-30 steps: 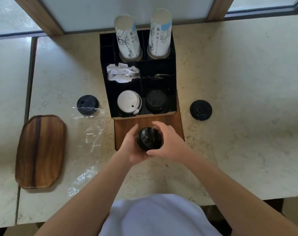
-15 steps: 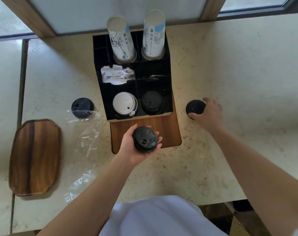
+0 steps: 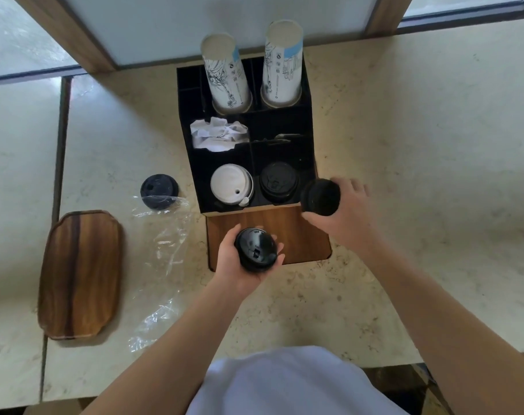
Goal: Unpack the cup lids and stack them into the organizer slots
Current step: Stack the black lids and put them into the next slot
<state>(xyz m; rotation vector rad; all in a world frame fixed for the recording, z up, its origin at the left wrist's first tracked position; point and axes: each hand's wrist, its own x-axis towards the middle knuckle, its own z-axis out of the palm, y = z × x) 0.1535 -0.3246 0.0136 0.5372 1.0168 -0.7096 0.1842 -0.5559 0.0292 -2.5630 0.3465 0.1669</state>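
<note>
My left hand cradles a stack of black cup lids just in front of the black organizer. My right hand grips a second batch of black lids, lifted beside the organizer's front right corner. In the front slots sit white lids on the left and black lids on the right. Another small pile of black lids rests on the counter to the left, at the top of a clear plastic wrapper.
Two stacks of paper cups stand upside down in the organizer's back slots, with crumpled white paper in a middle slot. A wooden tray lies at the left. The organizer's wooden base juts forward. The counter edge runs near my body.
My right hand left the stack held by my left hand, reached right to the black lids on the counter, picked them up and carried them back toward the organizer's front right corner.
</note>
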